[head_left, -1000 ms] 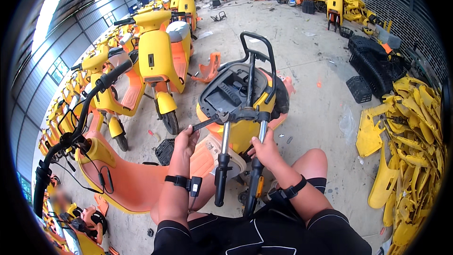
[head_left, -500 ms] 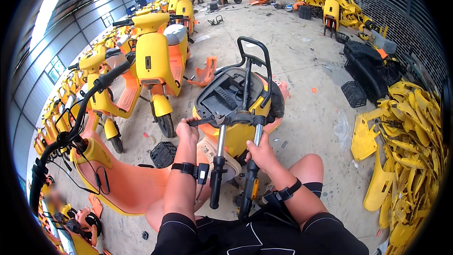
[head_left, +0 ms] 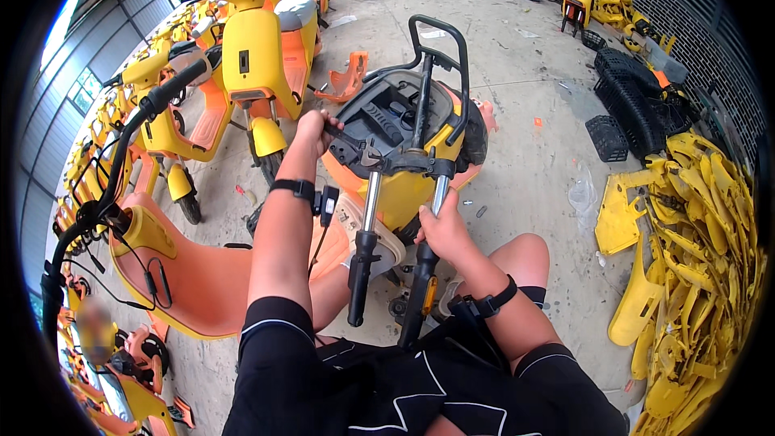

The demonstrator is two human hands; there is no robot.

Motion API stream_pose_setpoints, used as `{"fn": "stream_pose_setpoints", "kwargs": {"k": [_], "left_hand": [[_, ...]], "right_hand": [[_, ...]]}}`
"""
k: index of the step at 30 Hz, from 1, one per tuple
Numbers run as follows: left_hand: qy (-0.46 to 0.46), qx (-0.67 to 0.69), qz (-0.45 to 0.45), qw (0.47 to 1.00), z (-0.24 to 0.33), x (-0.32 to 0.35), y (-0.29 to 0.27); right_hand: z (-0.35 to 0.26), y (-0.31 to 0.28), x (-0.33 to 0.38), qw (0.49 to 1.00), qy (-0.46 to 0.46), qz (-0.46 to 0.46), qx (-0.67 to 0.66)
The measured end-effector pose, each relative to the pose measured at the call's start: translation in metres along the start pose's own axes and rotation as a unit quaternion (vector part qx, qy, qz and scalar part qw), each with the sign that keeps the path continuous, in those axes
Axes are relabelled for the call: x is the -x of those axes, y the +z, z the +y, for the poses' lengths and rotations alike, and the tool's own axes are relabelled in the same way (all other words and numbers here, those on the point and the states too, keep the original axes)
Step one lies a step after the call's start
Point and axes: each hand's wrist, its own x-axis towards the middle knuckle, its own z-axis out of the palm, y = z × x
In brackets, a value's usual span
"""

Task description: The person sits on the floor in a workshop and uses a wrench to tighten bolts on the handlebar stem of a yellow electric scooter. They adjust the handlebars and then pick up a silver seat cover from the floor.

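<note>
My left hand [head_left: 316, 132] is closed around the handle of an adjustable wrench [head_left: 349, 144]. The wrench's jaws sit at the left end of the black fork clamp [head_left: 408, 163]; whether they grip a bolt is too small to tell. My right hand [head_left: 444, 228] wraps round the right leg of the front fork [head_left: 440, 192], just under the clamp. The fork has two shiny tubes with black lower legs pointing towards me. Its steering stem rests over the grey storage tray [head_left: 391, 117] of a yellow scooter body, beside a black tube rack [head_left: 440, 26].
A scooter frame with a peach footboard [head_left: 194, 274] and black handlebar [head_left: 153, 105] stands at left. Yellow scooters [head_left: 249, 56] line up beyond it. Yellow panels [head_left: 694, 274] are heaped at right, near black baskets [head_left: 605, 139]. An orange part [head_left: 347, 79] lies on the floor.
My left hand has swung the wrench handle up and away from me, so it now slants. My right hand keeps hold of the fork leg. The whole view has tipped down slightly.
</note>
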Motion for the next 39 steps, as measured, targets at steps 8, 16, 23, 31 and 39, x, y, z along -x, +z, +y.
{"fn": "stream_pose_setpoints", "kwargs": {"k": [8, 16, 23, 31, 39], "left_hand": [[0.003, -0.087, -0.039, 0.995, 0.01, -0.006, 0.027], [-0.003, -0.084, -0.003, 0.996, -0.002, 0.037, -0.023], [0.073, -0.057, -0.005, 0.996, -0.016, 0.064, -0.058], [0.052, 0.071, 0.068, 0.994, -0.069, 0.093, -0.106], [0.04, 0.227, 0.116, 0.966, -0.076, 0.115, -0.152]], "right_hand": [[-0.002, 0.001, 0.001, 1.0, 0.008, -0.005, -0.011], [-0.003, 0.004, 0.004, 0.999, 0.0, 0.008, -0.043], [-0.006, 0.005, 0.009, 0.998, 0.006, 0.006, -0.064], [-0.008, 0.007, 0.009, 0.997, -0.002, 0.009, -0.071], [-0.004, 0.006, 0.012, 0.996, -0.004, 0.029, -0.079]]}}
